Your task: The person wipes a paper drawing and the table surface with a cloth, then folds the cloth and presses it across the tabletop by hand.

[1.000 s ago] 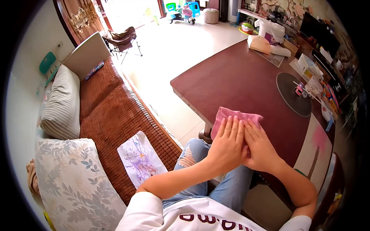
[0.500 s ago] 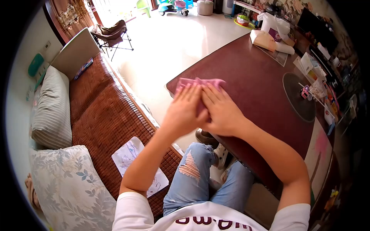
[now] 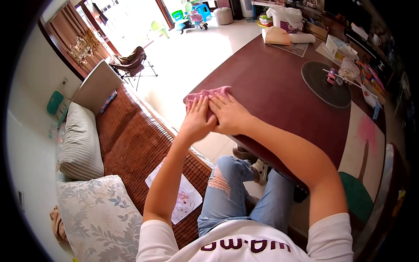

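A pink cloth [image 3: 217, 91] lies at the near left corner of the dark red table [image 3: 275, 100], bunched along its far edge. My left hand [image 3: 197, 121] rests flat on the cloth's left part, fingers stretched forward. Right beside it, my right hand [image 3: 230, 115] presses on the cloth with its fingers extended too. The hands touch near the thumbs, and the palms hide much of the cloth.
A round dark turntable [image 3: 316, 85] sits on the table's right side with small items. Papers and a white roll [image 3: 302, 38] lie at the far end. To the left is a bench with a brown mat [image 3: 131, 135], pillows and a drawing sheet [image 3: 187, 198]. A folding chair [image 3: 133, 63] stands beyond.
Both hands and the pink cloth have shifted left, closer to the table's corner. The camera view has turned slightly to the right.
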The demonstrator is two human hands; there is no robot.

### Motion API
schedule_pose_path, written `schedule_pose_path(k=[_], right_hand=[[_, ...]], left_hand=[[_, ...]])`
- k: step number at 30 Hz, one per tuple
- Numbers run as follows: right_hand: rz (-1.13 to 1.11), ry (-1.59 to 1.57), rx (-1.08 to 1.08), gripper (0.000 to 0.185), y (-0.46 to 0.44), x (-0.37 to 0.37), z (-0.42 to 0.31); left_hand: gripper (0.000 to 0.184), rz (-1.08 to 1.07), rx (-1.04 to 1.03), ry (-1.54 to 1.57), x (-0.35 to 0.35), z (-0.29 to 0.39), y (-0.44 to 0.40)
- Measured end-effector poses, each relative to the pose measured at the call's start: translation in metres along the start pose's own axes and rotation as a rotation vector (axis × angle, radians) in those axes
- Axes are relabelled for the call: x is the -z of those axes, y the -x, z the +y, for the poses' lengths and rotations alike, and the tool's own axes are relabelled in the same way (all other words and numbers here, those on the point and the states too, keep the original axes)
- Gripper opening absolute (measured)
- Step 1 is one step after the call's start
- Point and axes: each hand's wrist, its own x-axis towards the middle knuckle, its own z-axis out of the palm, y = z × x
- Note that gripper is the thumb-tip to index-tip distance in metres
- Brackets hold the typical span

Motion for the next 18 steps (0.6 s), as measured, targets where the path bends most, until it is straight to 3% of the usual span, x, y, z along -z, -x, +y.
schedule_pose_path(k=[6,11,18], right_hand=[[0.202,0.037,0.064,0.076,0.123,0.019,0.008],[0.071,0.041,-0.116,0.077,0.210,0.059,0.000],[0.040,0.044,-0.259,0.083,0.197,0.065,0.009]], left_hand=[[0.069,-0.017,-0.139,-0.083,-0.030,0.095,0.048],[0.069,0.104,-0.486,0.077,-0.049,0.156,0.066],[0.072,0.046,-0.652,0.204,-0.046,0.152,0.027]])
